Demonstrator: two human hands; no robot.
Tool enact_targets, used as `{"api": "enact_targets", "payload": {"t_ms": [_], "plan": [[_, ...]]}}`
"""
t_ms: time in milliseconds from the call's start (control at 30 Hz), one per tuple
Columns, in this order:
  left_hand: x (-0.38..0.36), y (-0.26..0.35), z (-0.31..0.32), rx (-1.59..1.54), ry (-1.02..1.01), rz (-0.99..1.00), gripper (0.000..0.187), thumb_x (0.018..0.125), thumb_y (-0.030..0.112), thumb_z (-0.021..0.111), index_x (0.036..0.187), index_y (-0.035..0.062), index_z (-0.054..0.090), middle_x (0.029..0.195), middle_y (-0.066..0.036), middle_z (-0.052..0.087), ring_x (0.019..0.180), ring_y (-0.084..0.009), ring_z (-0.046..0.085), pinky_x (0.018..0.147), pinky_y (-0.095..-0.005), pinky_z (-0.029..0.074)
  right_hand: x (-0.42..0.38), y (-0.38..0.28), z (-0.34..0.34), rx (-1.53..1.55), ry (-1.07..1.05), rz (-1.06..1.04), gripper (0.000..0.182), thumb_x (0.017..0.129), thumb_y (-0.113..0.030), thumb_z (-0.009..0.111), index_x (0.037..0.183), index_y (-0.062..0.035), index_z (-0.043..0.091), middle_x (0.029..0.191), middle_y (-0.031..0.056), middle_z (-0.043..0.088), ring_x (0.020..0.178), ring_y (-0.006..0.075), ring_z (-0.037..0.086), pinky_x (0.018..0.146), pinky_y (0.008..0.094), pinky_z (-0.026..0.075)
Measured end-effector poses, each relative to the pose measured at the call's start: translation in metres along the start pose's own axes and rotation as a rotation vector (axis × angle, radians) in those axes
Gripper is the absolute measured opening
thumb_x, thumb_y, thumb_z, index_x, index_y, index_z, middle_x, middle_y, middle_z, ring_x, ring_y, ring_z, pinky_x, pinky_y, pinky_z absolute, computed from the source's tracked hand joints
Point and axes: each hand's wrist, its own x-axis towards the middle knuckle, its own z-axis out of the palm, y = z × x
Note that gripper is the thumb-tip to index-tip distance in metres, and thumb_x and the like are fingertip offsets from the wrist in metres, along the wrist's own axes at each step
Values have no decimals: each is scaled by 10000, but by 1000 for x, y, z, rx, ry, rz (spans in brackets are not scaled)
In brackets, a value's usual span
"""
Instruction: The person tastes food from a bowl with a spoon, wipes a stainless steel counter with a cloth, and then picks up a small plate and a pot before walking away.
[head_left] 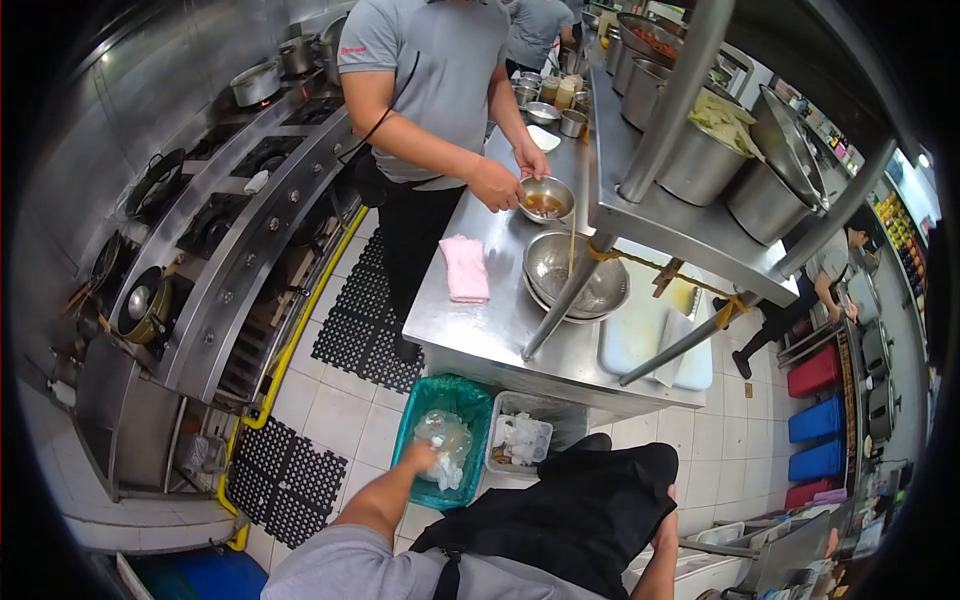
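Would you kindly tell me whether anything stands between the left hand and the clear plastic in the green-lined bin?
Nothing visible does: the left hand is over the green liner of the bin, with the clear plastic right next to it. The hand is blurred, so I cannot tell whether they touch.

Green and pink against silver-grey

The bin liner [418, 400] is green, the plastic bag [448, 470] whitish. The cloth [464, 270] is pink, the table [445, 325] silver-grey. A black mat [288, 482], patterned with pale dots, covers white tiles [335, 418]. The pipe [298, 340] is yellow, the apron [570, 510] black.
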Motion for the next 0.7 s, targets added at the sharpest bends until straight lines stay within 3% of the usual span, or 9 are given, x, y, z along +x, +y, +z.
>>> {"api": "enact_targets", "payload": {"t_ms": [33, 100, 167, 200, 267, 300, 367, 500, 700], "plan": [[7, -9, -21, -172, 129, -172, 535, 807, 407, 665, 1174, 18, 667, 1172, -248, 658, 1114, -385, 631, 964, -436, 501, -1, -6, 6, -143, 71, -223, 656, 961, -468, 566, 1493, -132, 383, 1406, 164, 509, 1276, 318, 496, 1092, 430, 398], [10, -27, -61, -131, 204, -244, 501, 800, 349, 647, 1141, -17, 672, 1182, -264, 649, 1129, -385, 625, 972, -439, 497, 7, -32, 15, -309, 104, -262, 737, 925, -447, 626, 1529, -169, 307, 1441, 164, 470, 1301, 332, 468, 1090, 410, 386], [-2, -36, -87, -53, 193, -253, 507, 800, 351, 642, 1140, -23, 671, 1189, -265, 645, 1135, -387, 622, 973, -441, 496, 23, -49, 26, -872, 129, -456, 637, 874, -382, 689, 1413, -104, 495, 1288, 181, 595, 1188, 301, 565, 1006, 381, 449], [-7, -36, -98, 18, 179, -275, 513, 800, 352, 637, 1140, -30, 670, 1196, -266, 641, 1140, -389, 619, 975, -442, 496, 42, -55, 21, -857, 130, -462, 637, 874, -382, 689, 1413, -104, 495, 1288, 181, 595, 1188, 301, 565, 1006, 381, 449], [-12, -32, -100, 50, 155, -245, 515, 797, 357, 636, 1131, -33, 674, 1192, -269, 642, 1141, -387, 619, 977, -442, 495, 88, -71, 8, -1200, 50, -250, 457, 831, -319, 712, 1175, -22, 666, 1066, 202, 688, 1024, 278, 647, 902, 362, 496], [-15, -35, -94, 77, 118, -221, 518, 795, 363, 634, 1123, -36, 677, 1188, -271, 642, 1143, -385, 619, 979, -441, 494, 94, -78, 12, -1190, 46, -257, 457, 831, -319, 712, 1175, -22, 666, 1066, 202, 688, 1024, 278, 647, 902, 362, 496], [-14, -28, -74, 103, 25, -194, 511, 785, 376, 634, 1085, -33, 693, 1164, -273, 650, 1125, -378, 629, 968, -437, 501, 104, -89, 19, -1280, 99, -121, 380, 821, -351, 699, 890, 22, 717, 827, 135, 708, 804, 237, 667, 802, 342, 521], [-8, -6, 7, 226, -100, 73, 476, 787, 428, 648, 1032, 27, 725, 1116, -224, 682, 1042, -380, 660, 891, -443, 526, 174, -67, -20, -1356, 227, -304, 371, 792, -345, 712, 867, 18, 725, 879, 193, 717, 813, 306, 684, 819, 368, 525], [-53, 64, 61, 139, -253, 336, 460, 851, 466, 632, 1061, 64, 710, 1109, -195, 689, 1078, -357, 644, 921, -433, 508, 104, -73, 69, -1656, 460, -563, 248, 766, -260, 686, 819, -18, 675, 942, 216, 679, 935, 409, 607, 846, 465, 495]]}}
